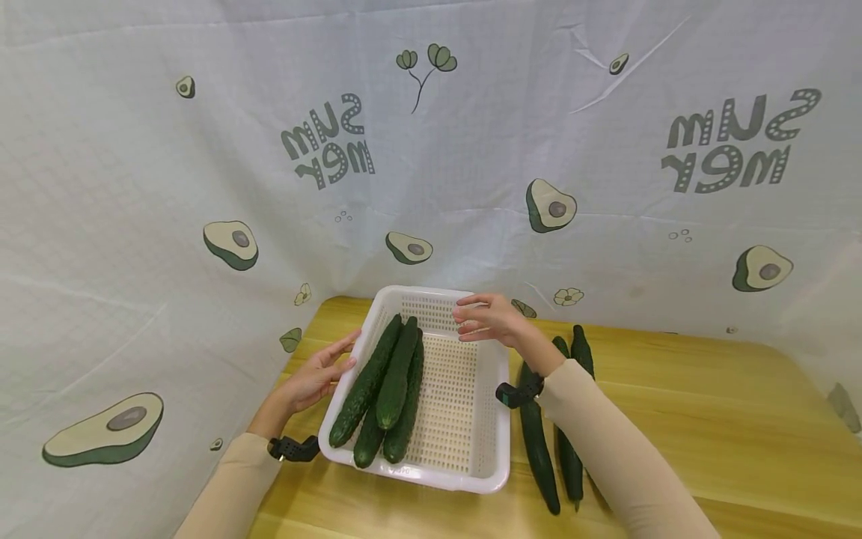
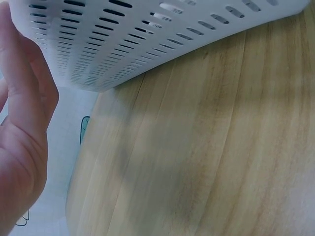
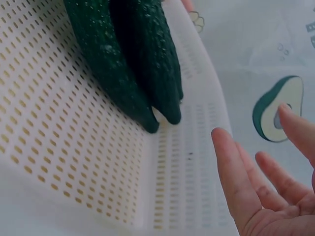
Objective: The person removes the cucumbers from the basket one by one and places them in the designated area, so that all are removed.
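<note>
My left grip [image 1: 316, 380] is beside the left wall of the white basket [image 1: 431, 475], with its fingers extended and loose; the fingertips reach the rim, but I cannot tell whether they press on it. My right grip [image 1: 494, 320] is above the far right corner of the basket, with its fingers spread, and it has hold of nothing. The basket is on the surface [image 1: 707, 419], close to its left edge and far left corner. Inside, four cucumbers [image 1: 397, 374] lie lengthwise along the left wall, one on top of the others. Three more cucumbers [image 1: 539, 449] lie just right of the basket, partly under my sleeve [image 1: 606, 434].
</note>
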`<state>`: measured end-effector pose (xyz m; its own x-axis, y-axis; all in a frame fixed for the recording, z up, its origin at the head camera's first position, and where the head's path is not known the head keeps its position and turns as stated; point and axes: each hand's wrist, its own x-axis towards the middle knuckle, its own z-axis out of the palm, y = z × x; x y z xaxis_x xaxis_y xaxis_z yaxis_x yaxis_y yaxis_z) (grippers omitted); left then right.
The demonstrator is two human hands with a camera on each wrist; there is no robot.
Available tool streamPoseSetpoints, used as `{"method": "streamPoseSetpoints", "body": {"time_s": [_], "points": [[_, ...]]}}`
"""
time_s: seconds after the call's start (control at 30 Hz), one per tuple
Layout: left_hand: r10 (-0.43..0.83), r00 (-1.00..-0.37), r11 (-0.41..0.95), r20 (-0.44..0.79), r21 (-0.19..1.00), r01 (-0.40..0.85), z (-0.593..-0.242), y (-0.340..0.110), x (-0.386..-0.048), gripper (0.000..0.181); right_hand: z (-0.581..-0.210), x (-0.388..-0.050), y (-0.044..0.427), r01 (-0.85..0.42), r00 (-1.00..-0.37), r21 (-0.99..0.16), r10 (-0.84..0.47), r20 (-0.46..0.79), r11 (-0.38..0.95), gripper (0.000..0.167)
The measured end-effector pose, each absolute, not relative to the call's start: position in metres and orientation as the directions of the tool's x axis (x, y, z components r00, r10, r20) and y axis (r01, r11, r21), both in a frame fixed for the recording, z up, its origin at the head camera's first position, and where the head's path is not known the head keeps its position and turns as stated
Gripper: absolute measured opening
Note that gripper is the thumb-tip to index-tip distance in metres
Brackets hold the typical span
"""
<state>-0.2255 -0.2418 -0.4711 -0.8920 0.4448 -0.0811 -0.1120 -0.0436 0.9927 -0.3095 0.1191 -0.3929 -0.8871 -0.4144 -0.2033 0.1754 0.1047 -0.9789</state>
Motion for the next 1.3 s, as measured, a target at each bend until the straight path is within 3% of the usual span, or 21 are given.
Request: {"method": "streamPoseSetpoints", "body": {"time_s": [0.6,1.3], "points": [[0.434,-0.896,-0.031,-0.093,0.993,-0.118,-0.470,-0.241,-0.226,0.062,-0.416,-0.298,0.069,0.254,-0.858,-0.960,-0.431,-0.279,0.115,0.057],[0.447,-0.892,-0.045,-0.069,0.994,-0.099,-0.473,-0.242,-0.227,0.063,-0.430,-0.283,0.032,0.379,-0.864,-0.921,-0.324,-0.386,0.087,0.061]]}}
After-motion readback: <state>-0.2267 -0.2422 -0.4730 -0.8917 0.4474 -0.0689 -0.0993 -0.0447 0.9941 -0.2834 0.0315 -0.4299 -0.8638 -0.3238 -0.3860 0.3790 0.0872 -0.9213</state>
